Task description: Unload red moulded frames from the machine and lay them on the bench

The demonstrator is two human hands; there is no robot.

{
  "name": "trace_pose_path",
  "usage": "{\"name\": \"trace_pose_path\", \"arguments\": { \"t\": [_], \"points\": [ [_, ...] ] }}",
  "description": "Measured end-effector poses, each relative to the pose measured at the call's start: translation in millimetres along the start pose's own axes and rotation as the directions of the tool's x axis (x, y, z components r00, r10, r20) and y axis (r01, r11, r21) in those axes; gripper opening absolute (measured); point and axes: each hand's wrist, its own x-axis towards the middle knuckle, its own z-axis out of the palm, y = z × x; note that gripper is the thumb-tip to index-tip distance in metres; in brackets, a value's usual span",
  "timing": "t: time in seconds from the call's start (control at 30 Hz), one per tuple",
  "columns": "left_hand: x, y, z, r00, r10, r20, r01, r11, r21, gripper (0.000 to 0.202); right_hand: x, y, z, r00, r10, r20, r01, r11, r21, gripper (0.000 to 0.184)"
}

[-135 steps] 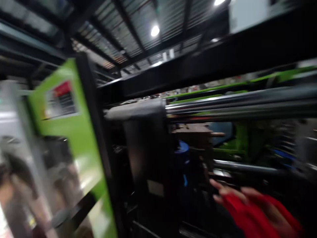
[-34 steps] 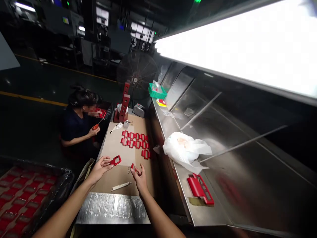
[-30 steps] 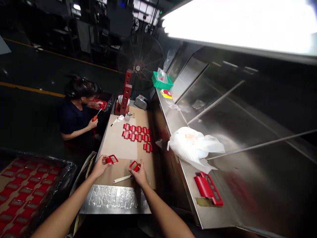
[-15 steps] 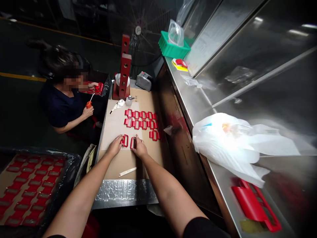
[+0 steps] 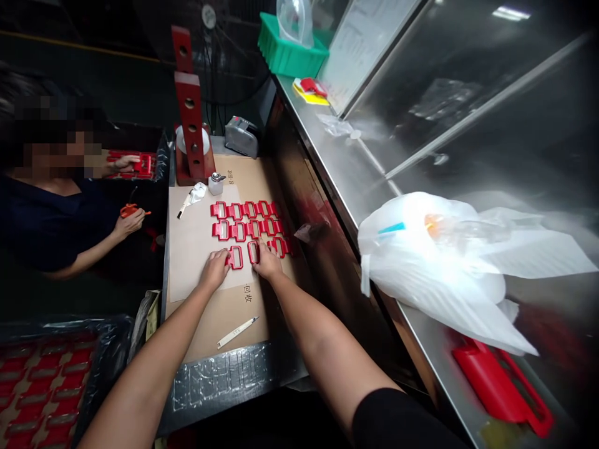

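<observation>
The left frame (image 5: 233, 255) and right frame (image 5: 251, 253), both red, have moved closer to the rows of red frames (image 5: 247, 229) compared with half a second ago. Left hand (image 5: 216, 269) has its fingers clamped on one, right hand (image 5: 268, 262) is gripping the other, and there's a small gap between them. Can't tell if they're resting on the surface or just above it. Pen's (image 5: 238, 333) lying on the cardboard (image 5: 201, 340), and a co-worker's hand (image 5: 130, 224) has an orange-handled tool (image 5: 129, 209).
</observation>
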Motion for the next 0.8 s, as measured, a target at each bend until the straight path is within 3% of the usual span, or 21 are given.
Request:
{"name": "trace_pose_path", "arguments": {
  "t": [0.2, 0.4, 0.6, 0.7, 0.8],
  "points": [
    [9, 0, 6.4, 1.000, 0.021, -0.009, -0.021, 1.000, 0.008, 0.025, -16, -1, 6, 0.996, 0.081, -0.022, -0.081, 0.997, 0.002, 0.111],
    [-7, -14, -4.1, 0.999, 0.020, -0.038, -0.019, 1.000, 0.021, 0.024, -46, -12, 21, 0.970, 0.227, -0.083, -0.221, 0.972, 0.079, 0.089],
    [-15, -23, -8.9, 0.999, 0.010, -0.047, -0.008, 0.999, 0.042, 0.024, -55, -30, 30, 0.899, 0.429, -0.088, -0.393, 0.879, 0.268, 0.077],
    [-18, -21, -9.3, 0.999, 0.001, -0.044, 0.002, 0.998, 0.064, 0.027, -63, -29, 32, 0.878, 0.467, -0.105, -0.399, 0.836, 0.376, 0.062],
    [-22, -10, -9.3, 0.999, 0.017, -0.045, -0.012, 0.995, 0.103, 0.038, -69, -17, 33, 0.849, 0.506, -0.148, -0.386, 0.788, 0.479, 0.064]
  ]
}}
